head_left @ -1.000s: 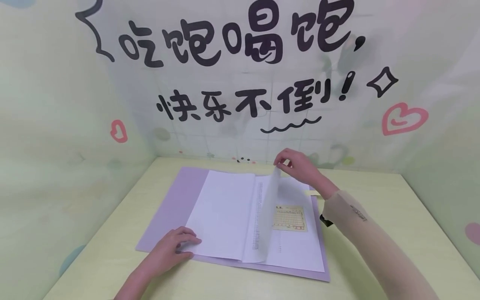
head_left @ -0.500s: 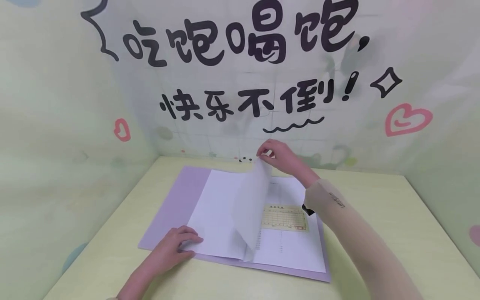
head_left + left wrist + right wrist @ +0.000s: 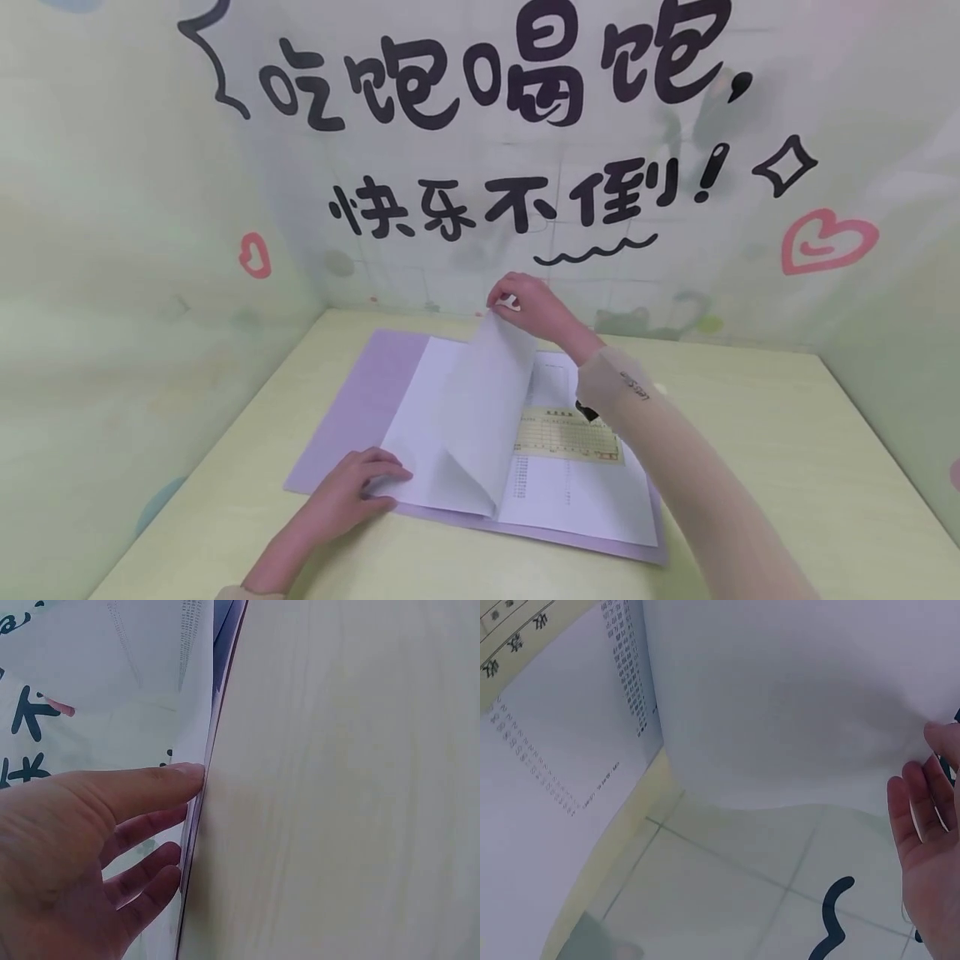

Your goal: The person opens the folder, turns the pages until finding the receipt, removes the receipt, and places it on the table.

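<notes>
An open book with a purple cover (image 3: 352, 408) and white pages lies flat on the table. My right hand (image 3: 534, 310) pinches the top corner of a page (image 3: 487, 400), which stands raised and leans over the left side. In the right wrist view this page (image 3: 780, 697) hangs from the thumb and fingers. My left hand (image 3: 348, 496) rests at the lower left, fingers on the left-hand page (image 3: 420, 417), thumb at the book's edge. A yellowish printed slip with a grid (image 3: 573, 437) lies on the right-hand page (image 3: 592, 508), partly covered by the raised page.
The pale wooden table (image 3: 780, 450) surrounds the book. Behind it stands a backdrop (image 3: 442, 275) with black lettering and pink hearts, and similar panels rise on both sides. A black band (image 3: 587, 411) shows at my right sleeve (image 3: 675, 450).
My right hand has carried the raised page leftward, past the middle of the book. More of the right-hand page and the slip shows. The left hand stays on the left-hand page.
</notes>
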### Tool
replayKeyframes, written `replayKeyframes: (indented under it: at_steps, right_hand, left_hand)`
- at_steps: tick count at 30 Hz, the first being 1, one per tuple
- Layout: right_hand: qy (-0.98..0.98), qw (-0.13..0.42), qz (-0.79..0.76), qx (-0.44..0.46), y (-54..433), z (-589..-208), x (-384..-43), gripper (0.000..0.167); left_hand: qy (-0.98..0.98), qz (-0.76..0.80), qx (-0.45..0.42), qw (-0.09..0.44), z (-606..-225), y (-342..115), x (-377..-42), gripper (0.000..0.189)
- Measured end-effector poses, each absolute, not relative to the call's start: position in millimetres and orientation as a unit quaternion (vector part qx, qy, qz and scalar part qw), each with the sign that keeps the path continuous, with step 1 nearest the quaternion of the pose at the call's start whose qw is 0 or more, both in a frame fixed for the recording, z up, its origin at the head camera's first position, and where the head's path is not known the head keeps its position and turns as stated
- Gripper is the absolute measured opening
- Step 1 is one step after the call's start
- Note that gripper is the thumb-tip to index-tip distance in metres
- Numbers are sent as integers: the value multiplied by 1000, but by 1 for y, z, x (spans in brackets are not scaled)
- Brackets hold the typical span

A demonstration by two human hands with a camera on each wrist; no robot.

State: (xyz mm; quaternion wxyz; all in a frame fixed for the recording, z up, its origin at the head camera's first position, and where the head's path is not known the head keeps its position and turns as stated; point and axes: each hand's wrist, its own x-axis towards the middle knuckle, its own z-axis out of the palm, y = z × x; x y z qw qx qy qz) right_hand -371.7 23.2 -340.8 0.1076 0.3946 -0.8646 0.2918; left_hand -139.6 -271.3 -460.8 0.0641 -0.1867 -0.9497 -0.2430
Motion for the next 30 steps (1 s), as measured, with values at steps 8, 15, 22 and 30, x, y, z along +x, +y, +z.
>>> replayKeyframes:
  at_steps: [8,15,22,30]
  right_hand:
    - [-863,95,275,414,-12,-349,-375,12]
    - [-865,77,250,429,-36,-352,-376,13]
    - [-869,67,244,425,-61,-366,-376,13]
    - [-860,16,236,452,-81,-386,-370,15]
  left_hand:
    - [-948,-244,-196,64,-464,-274,-141,33]
    - [-945,-243,-205,76,-464,-277,-141,32]
    - [-945,-239,-203,88,-465,-280,-143,32]
    - [-943,-243,-203,99,-466,-281,-142,40]
